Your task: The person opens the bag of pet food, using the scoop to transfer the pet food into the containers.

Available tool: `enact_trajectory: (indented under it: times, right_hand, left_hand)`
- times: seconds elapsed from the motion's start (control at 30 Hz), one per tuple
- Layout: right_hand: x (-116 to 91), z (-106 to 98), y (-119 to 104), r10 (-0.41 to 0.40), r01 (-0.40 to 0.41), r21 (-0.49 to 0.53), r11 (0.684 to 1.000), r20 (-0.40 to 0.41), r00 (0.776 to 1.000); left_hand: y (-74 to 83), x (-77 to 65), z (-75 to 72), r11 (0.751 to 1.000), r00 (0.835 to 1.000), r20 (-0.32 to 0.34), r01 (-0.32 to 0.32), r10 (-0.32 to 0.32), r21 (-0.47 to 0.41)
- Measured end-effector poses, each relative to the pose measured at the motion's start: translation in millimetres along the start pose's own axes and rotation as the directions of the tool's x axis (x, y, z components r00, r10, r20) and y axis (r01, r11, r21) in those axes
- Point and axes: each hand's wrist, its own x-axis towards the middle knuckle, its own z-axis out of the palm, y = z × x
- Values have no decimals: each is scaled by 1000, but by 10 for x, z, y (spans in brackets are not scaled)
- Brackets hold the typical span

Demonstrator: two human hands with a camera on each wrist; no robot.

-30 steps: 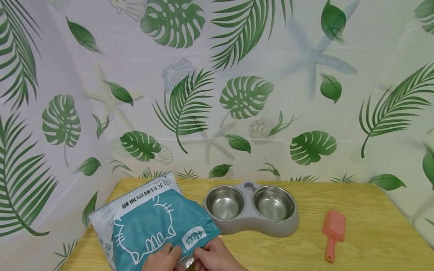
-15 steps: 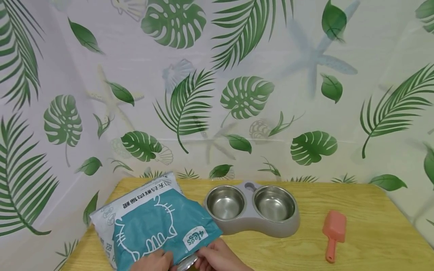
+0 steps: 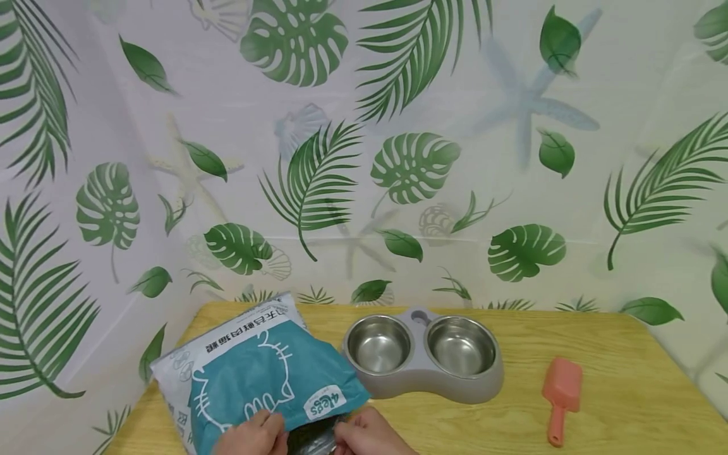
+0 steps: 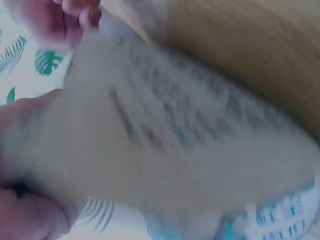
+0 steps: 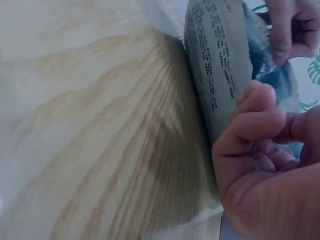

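Observation:
A teal and white pet food bag (image 3: 244, 373) with a cat outline lies on the table's left side, its mouth towards me and spread apart. Dark contents show inside the mouth. My left hand (image 3: 253, 436) pinches the bag's upper edge. Opposite it, my right hand (image 3: 370, 433) grips the mouth's other corner, by the clear-looking inner edge. In the left wrist view the bag's printed back (image 4: 165, 125) is blurred, between the left hand (image 4: 30, 170) and the right. The right wrist view has my right hand (image 5: 265, 160) with curled fingers against the bag (image 5: 215, 55).
Behind and right of the bag stands a grey double pet bowl (image 3: 423, 379) with two steel dishes. A coral pink scoop (image 3: 563, 392) lies farther right on the wooden table (image 3: 466, 430). A leaf-patterned sheet (image 3: 364, 158) hangs behind.
My left hand has shifted left and away from the right hand. The bag's mouth has parted wider, and its dark inside now shows. Bowl and scoop stay in place.

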Motion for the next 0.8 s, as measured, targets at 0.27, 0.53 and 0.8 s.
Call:
enact_trajectory:
  times: [0.27,0.53,0.8]
  right_hand:
    - [9,-57,67,-19,31,-168,985,76,997]
    - [-27,-19,17,-31,33,-272,962,13,999]
    - [-2,-58,0,-89,55,-278,959,-110,990]
  left_hand:
    - [39,-33,-169,981,911,-372,-139,180,133]
    - [99,-3,-289,983,952,-255,-146,171,113]
    - [98,50,-260,987,998,57,-8,-2,160]
